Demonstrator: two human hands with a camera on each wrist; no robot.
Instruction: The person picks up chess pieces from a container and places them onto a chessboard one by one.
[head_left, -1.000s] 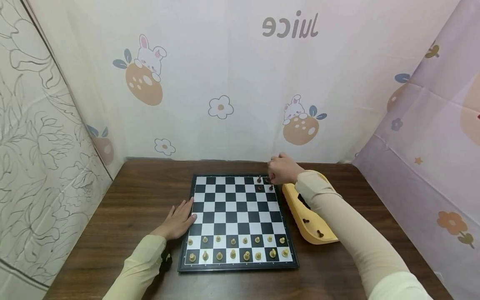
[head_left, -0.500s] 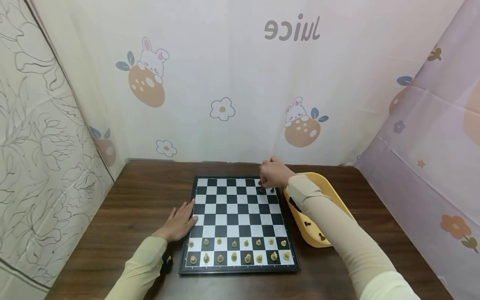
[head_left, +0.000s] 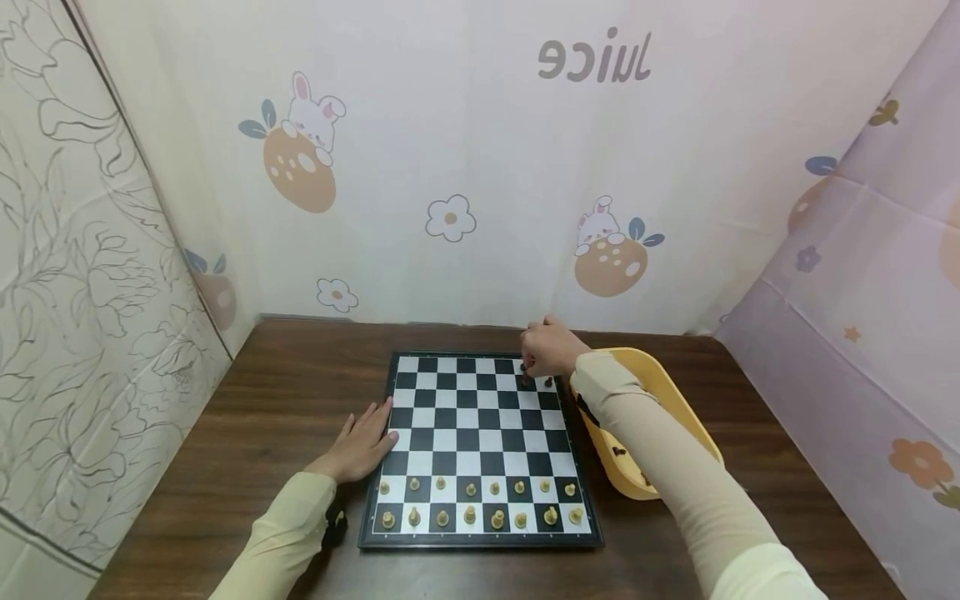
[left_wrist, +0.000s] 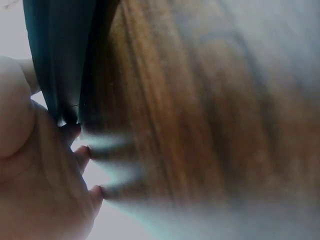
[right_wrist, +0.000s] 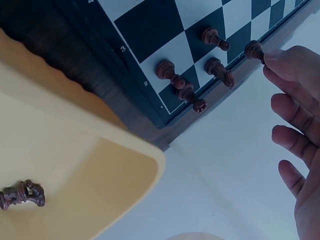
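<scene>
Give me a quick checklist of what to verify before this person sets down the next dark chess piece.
1. Right hand has a grip on a dark piece: ok, fingertips pinch it at the board's far edge.
2. Piece seated upright on its square: cannot tell; the fingers cover its top.
3. Left hand steadies the chessboard: ok, it lies flat on the table, fingertips at the board's left edge.
4. Dark pieces already placed stand clear of the grip: ok, four stand in the corner, apart from the fingers.
5. More pieces in the yellow tray: ok, some visible.
6. Light pieces undisturbed: ok, two full rows.
</scene>
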